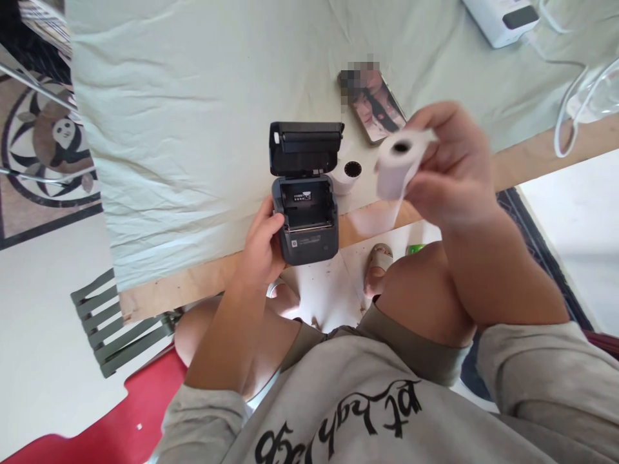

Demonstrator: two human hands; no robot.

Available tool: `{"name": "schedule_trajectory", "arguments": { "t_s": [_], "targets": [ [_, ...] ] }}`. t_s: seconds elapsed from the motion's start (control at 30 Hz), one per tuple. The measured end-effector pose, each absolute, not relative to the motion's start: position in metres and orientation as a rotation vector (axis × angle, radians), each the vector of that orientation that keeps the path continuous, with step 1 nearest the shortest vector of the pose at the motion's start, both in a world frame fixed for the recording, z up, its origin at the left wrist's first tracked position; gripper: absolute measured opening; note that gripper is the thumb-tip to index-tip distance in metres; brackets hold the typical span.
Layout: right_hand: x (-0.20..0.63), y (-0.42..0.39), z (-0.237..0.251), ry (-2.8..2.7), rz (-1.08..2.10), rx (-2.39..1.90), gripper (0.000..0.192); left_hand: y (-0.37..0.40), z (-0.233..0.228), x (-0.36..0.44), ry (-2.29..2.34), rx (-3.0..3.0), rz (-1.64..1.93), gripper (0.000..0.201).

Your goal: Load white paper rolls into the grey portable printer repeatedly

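Note:
My left hand [264, 245] is closed around the left side of a small black label printer [309, 248], held at the table's front edge. Its lid [305, 148] is swung up and the paper compartment shows no roll inside. To the right, my right hand [452, 171] grips a white paper roll [394, 171] by its right side, apart from the printer. A loose strip of paper hangs below the roll, blurred. Behind the printer's right side, a second white roll [344, 182] stands on the table, partly hidden.
A phone [374, 106] with a picture on it lies beyond the rolls on the pale green tablecloth [193, 129]. At the far right are a white device [503, 22] with a cable [561, 122] and a clear container [599, 93]. The wooden table edge [193, 277] runs above my knees.

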State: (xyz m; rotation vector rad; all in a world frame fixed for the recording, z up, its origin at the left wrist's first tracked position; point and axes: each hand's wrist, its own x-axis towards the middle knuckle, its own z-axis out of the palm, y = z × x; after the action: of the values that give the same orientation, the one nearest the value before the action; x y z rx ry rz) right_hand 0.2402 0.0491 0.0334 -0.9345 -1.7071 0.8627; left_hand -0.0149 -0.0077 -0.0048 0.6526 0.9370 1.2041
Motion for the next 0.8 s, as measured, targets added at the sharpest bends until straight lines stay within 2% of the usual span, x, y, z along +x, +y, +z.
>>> {"name": "schedule_trajectory", "arguments": {
  "t_s": [0.1, 0.2, 0.3, 0.4, 0.47, 0.67, 0.73, 0.8],
  "targets": [
    [0.272, 0.079, 0.002, -1.401, 1.045, -0.957, 0.044, -0.007, -0.002, -0.013, 0.941, 0.643, 1.196, 0.033],
    [0.292, 0.092, -0.023, -1.311, 0.932, -1.145, 0.034, -0.006, 0.001, -0.011, 0.944, 0.631, 1.206, 0.029],
    [0.304, 0.089, -0.031, -1.412, 0.72, -1.254, 0.035, -0.005, 0.001, -0.01, 0.947, 0.651, 1.232, 0.023],
    [0.309, 0.083, -0.028, -1.635, 0.322, -1.346, 0.032, -0.005, 0.0, -0.01, 0.924, 0.678, 1.239, 0.022],
    [0.311, 0.081, -0.027, -1.742, 0.168, -1.374, 0.031, -0.006, 0.0, -0.01, 0.901, 0.681, 1.246, 0.022],
    [0.317, 0.09, -0.038, -1.833, 0.249, -1.642, 0.049, -0.007, 0.002, -0.009, 0.892, 0.658, 1.248, 0.021],
    [0.32, 0.088, -0.037, -1.852, 0.305, -1.685, 0.068, -0.006, 0.003, -0.008, 0.902, 0.648, 1.251, 0.021],
    [0.317, 0.081, -0.026, -1.879, 0.26, -1.551, 0.082, -0.006, 0.004, -0.008, 0.924, 0.645, 1.254, 0.021]
  ]
}}
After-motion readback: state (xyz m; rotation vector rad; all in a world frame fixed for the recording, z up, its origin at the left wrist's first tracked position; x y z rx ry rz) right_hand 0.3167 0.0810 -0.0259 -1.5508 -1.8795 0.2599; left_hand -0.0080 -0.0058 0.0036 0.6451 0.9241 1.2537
